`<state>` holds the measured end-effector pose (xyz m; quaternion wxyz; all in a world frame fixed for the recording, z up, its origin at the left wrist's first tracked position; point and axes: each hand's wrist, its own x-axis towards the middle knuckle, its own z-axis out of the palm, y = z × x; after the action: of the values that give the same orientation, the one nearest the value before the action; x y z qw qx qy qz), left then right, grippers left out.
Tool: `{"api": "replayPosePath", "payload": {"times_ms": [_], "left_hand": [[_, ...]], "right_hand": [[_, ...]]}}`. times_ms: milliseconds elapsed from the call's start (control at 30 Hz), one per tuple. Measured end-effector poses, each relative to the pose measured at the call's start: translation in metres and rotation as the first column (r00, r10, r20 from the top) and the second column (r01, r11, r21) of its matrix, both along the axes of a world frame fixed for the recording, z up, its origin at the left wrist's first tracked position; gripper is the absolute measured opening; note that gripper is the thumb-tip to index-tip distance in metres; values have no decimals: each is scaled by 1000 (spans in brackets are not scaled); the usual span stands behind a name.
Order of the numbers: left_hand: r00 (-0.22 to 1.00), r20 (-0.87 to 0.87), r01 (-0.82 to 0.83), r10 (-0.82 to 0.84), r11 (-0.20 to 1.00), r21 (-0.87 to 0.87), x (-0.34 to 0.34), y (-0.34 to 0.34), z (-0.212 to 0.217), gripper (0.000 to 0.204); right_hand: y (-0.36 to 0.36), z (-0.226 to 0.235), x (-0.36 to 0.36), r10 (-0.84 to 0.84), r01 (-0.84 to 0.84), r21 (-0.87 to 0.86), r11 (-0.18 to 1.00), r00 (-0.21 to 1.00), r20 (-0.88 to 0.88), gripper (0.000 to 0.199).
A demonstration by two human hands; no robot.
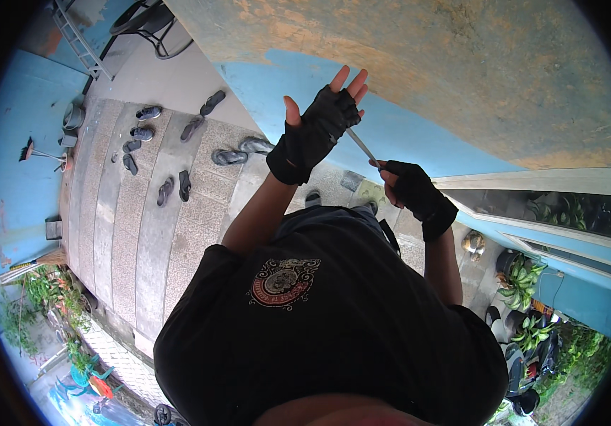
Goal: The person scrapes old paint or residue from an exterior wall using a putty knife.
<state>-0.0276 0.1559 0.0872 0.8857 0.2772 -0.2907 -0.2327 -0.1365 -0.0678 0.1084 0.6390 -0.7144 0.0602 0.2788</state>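
Note:
My left hand (322,122), in a black fingerless glove, is raised in front of the wall with its fingers spread and nothing seen in the palm. To its right, my right hand (415,190) wears a matching glove and is closed on the end of a thin, straight grey tool (363,148). The tool slants up and left, and its far end reaches the edge of my left hand, where I cannot tell whether they touch. Beyond both hands is a wall (419,64) of worn, patchy grey and tan above a light blue band (405,138).
Several sandals (229,156) and a pair of shoes (142,133) lie on the striped paved floor (128,234) to the left. A ladder (82,39) leans at the far left. A window (568,213), a cat (473,243) and potted plants (522,284) are on the right.

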Motion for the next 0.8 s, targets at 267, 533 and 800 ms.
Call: {"api": "replayPosePath", "payload": {"times_ms": [267, 533, 800], "left_hand": [[982, -179, 17, -66, 965, -263, -1, 4, 6, 108], [997, -80, 4, -9, 998, -67, -4, 2, 0, 107], [984, -180, -31, -5, 980, -197, -4, 3, 4, 104]], "right_hand": [[-6, -17, -1, -57, 69, -144, 987, 995, 84, 37], [0, -4, 0, 25, -25, -49, 999, 1000, 2, 36], [-12, -24, -2, -32, 35, -55, 998, 998, 60, 40]]}}
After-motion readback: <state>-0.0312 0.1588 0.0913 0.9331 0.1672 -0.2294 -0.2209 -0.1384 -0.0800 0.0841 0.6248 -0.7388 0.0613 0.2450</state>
